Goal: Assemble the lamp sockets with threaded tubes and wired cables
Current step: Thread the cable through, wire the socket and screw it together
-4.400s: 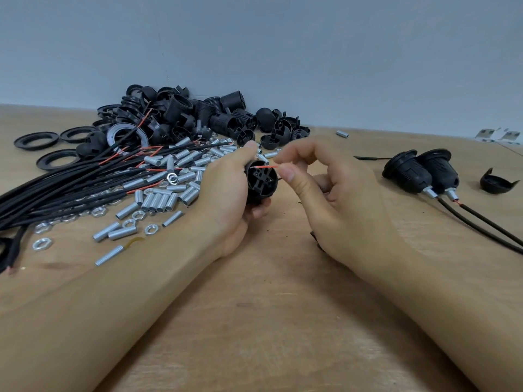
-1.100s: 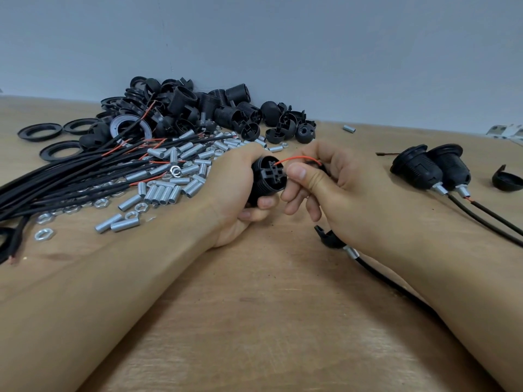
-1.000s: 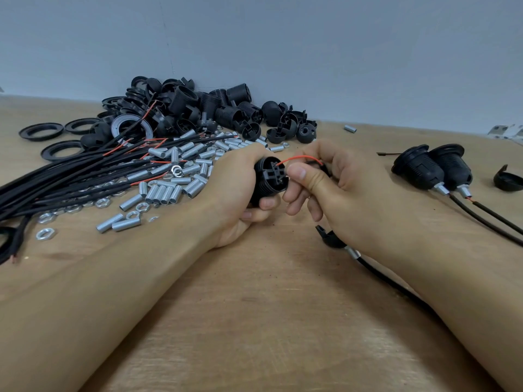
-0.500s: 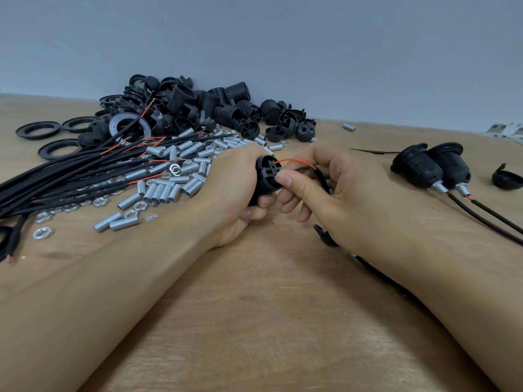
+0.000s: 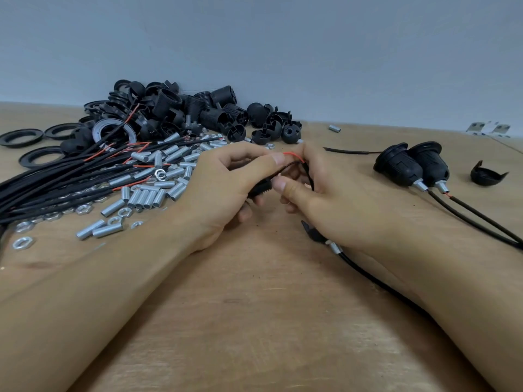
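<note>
- Far left on the wooden surface (image 5: 268, 306): bundle of black cables (image 5: 56, 176), scattered threaded tubes (image 5: 147, 198) and nuts (image 5: 24, 242), heap of black socket parts (image 5: 198, 111) behind.
- Centre: left hand (image 5: 223, 188) curled round a black socket (image 5: 260, 189), mostly hidden.
- Just right: right hand (image 5: 319, 199) pinching the red wire (image 5: 294, 155) and dark wire (image 5: 288, 166) at the socket.
- Under the right wrist: cable with tube (image 5: 335, 247).
- Far right: two assembled sockets (image 5: 413, 165), cap (image 5: 486, 175).

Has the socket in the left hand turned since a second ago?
Yes. The socket showed its slotted face before; now the left hand covers most of it, while the finished sockets stay put.
</note>
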`<state>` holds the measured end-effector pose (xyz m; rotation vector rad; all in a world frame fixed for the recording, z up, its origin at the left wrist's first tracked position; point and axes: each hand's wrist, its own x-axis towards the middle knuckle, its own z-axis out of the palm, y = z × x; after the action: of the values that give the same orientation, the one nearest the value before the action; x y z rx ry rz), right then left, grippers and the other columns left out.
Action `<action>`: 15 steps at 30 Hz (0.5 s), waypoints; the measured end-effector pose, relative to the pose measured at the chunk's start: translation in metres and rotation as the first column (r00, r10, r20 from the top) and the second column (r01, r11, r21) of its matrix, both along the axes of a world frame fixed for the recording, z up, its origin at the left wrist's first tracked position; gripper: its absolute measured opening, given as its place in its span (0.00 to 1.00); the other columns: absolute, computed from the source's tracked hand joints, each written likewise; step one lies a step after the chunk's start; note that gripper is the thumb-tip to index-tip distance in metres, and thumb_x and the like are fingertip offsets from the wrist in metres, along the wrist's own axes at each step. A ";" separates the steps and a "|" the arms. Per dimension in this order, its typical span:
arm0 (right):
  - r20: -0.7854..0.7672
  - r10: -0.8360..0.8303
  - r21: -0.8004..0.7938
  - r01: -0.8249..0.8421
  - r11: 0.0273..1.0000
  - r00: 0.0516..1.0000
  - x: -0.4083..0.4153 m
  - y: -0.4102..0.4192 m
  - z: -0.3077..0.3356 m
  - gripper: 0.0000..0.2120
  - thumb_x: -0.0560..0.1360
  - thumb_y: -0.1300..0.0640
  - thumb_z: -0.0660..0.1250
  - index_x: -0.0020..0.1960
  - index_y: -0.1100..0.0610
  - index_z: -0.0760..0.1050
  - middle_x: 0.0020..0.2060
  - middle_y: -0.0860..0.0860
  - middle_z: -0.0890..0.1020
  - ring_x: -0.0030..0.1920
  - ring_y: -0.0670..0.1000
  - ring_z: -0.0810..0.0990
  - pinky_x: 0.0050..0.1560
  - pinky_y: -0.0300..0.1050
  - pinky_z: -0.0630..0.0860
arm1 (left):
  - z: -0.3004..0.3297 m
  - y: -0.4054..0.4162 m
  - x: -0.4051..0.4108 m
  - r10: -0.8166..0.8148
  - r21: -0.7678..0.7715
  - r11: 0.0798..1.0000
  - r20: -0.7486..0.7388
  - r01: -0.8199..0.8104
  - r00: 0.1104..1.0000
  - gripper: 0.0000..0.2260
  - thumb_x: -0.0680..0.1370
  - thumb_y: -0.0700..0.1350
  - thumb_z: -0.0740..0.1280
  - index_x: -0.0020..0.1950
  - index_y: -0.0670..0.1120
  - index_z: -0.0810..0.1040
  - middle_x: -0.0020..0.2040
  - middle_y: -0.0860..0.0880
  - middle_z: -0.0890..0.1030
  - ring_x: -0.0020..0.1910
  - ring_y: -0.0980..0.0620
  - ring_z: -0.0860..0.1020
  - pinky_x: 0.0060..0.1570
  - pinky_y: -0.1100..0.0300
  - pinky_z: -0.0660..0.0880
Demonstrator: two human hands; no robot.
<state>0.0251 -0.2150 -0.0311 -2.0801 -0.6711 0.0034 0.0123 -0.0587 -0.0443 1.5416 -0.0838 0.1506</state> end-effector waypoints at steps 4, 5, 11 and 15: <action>0.115 -0.014 -0.113 0.027 0.993 0.993 -0.004 -0.002 0.004 0.08 0.80 0.59 0.64 0.57 0.57 0.68 0.38 0.45 0.75 0.37 0.29 0.73 0.36 0.22 0.66 | 0.000 0.001 0.000 -0.029 0.012 1.000 0.045 0.029 0.999 0.07 0.76 0.49 0.71 0.43 0.47 0.85 0.34 0.49 0.81 0.25 0.52 0.76 0.22 0.65 0.68; 0.137 -0.012 -0.118 0.028 0.993 0.991 -0.005 -0.002 0.003 0.08 0.80 0.60 0.64 0.56 0.56 0.66 0.39 0.45 0.74 0.37 0.28 0.72 0.36 0.21 0.65 | 0.000 0.001 -0.001 -0.044 0.013 0.999 0.066 0.043 0.997 0.06 0.76 0.49 0.71 0.43 0.48 0.86 0.35 0.49 0.82 0.26 0.52 0.76 0.22 0.64 0.69; -0.051 0.032 0.026 -0.031 0.999 0.998 -0.003 0.003 -0.004 0.18 0.70 0.60 0.66 0.54 0.52 0.60 0.44 0.47 0.71 0.33 0.36 0.71 0.32 0.30 0.69 | -0.001 0.005 0.001 -0.014 0.069 0.998 0.149 0.003 0.989 0.05 0.77 0.42 0.71 0.50 0.47 0.87 0.38 0.46 0.83 0.27 0.52 0.76 0.22 0.64 0.67; -0.192 -0.048 -0.011 0.047 0.999 0.980 0.007 -0.014 0.013 0.26 0.65 0.42 0.72 0.59 0.48 0.67 0.48 0.44 0.78 0.42 0.39 0.77 0.45 0.41 0.76 | -0.002 0.010 0.005 0.036 0.096 0.994 0.140 -0.050 0.990 0.05 0.77 0.43 0.71 0.44 0.49 0.87 0.37 0.46 0.82 0.26 0.51 0.76 0.23 0.64 0.66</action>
<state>0.0321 -0.2291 -0.0176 -2.0694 -0.5040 0.1782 0.0171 -0.0489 -0.0465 1.6322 -0.1697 0.2913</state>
